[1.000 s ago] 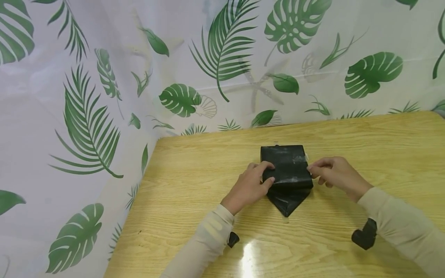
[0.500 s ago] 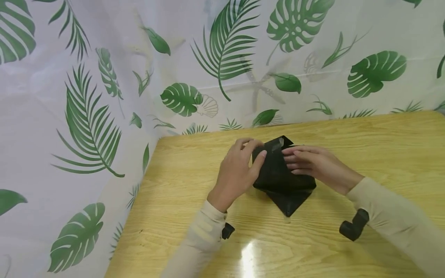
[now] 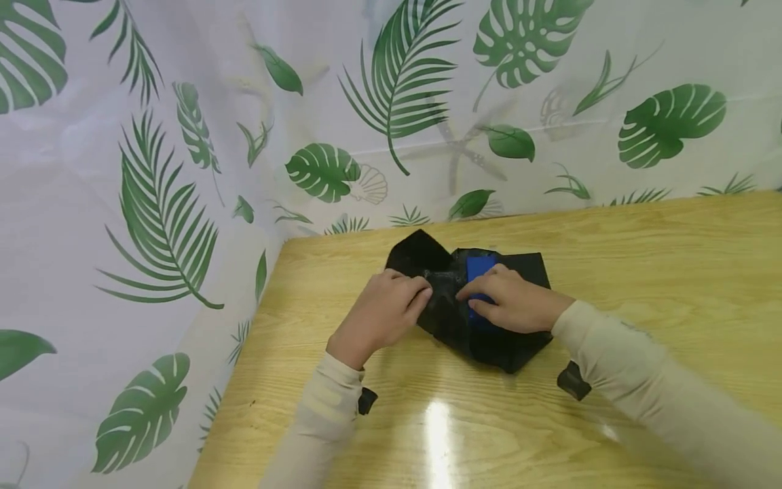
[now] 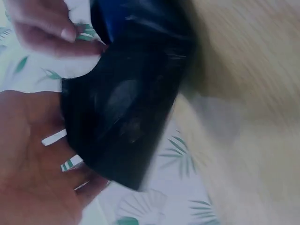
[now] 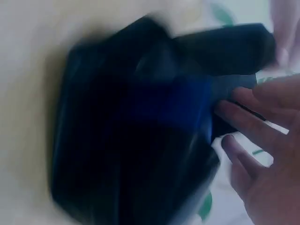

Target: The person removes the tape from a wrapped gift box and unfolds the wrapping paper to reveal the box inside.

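A black, slightly shiny wrapping (image 3: 418,251) lies unfolded on the table, with a flat blue block (image 3: 480,266) exposed in its middle. My left hand (image 3: 379,309) pinches the wrapping's left flap and draws it out to the side. In the left wrist view, fingers (image 4: 93,187) show behind that flap. My right hand (image 3: 519,302) lies over the blue block and covers part of it, its fingers reaching left to the wrapping. The right wrist view is blurred; there the fingers (image 5: 241,117) are loosely spread at the wrapping's edge.
The wood-grain table (image 3: 666,272) extends around the wrapping. A white cloth printed with green leaves (image 3: 537,176) rises behind and on the left. Small black pieces (image 3: 574,382) sit under both wrists, beside the beige sleeves (image 3: 635,367).
The folded black packet has been opened out. My left hand has pulled a flap to the left, and the blue block has come into sight under my right hand, which also moved left.
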`<control>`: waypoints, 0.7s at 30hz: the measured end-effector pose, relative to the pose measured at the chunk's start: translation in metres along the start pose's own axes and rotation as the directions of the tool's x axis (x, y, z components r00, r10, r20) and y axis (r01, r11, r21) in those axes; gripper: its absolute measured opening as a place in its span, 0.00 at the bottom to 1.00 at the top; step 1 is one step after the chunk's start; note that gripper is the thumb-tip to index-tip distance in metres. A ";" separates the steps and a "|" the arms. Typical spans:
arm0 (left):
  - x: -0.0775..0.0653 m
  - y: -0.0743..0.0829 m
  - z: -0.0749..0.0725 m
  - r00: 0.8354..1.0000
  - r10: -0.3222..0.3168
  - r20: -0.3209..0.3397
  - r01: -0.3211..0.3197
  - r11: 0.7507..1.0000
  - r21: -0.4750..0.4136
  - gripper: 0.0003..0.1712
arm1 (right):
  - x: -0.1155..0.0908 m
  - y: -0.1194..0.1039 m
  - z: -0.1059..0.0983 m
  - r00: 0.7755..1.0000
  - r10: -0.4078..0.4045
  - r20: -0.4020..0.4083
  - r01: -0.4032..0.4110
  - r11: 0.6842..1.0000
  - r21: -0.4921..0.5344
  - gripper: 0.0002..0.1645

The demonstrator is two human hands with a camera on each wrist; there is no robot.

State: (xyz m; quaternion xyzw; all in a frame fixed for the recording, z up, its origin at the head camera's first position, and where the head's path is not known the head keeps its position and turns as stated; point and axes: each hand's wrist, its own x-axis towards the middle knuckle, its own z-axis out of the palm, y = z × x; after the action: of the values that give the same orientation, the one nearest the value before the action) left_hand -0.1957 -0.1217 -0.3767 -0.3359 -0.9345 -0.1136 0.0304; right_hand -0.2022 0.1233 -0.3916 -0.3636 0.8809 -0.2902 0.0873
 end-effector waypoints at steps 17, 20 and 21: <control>0.003 -0.042 0.017 0.781 -0.159 0.604 0.405 0.865 -0.295 0.34 | -0.057 0.037 -0.052 0.981 0.171 -0.085 -0.191 0.867 -0.460 0.13; 0.005 -0.047 0.025 0.800 -0.161 0.579 0.381 0.881 -0.282 0.26 | -0.076 0.048 -0.064 0.968 0.239 -0.072 -0.245 0.858 -0.452 0.11; 0.006 -0.048 0.028 0.806 -0.163 0.569 0.378 0.882 -0.281 0.28 | -0.083 0.052 -0.066 0.966 0.248 -0.069 -0.252 0.858 -0.448 0.12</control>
State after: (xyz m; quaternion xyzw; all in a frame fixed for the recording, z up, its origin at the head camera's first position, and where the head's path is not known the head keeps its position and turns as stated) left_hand -0.2300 -0.1473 -0.4121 -0.2137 -0.9044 -0.1991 -0.3110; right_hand -0.1976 0.2395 -0.3727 -0.2551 0.9642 -0.0650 0.0330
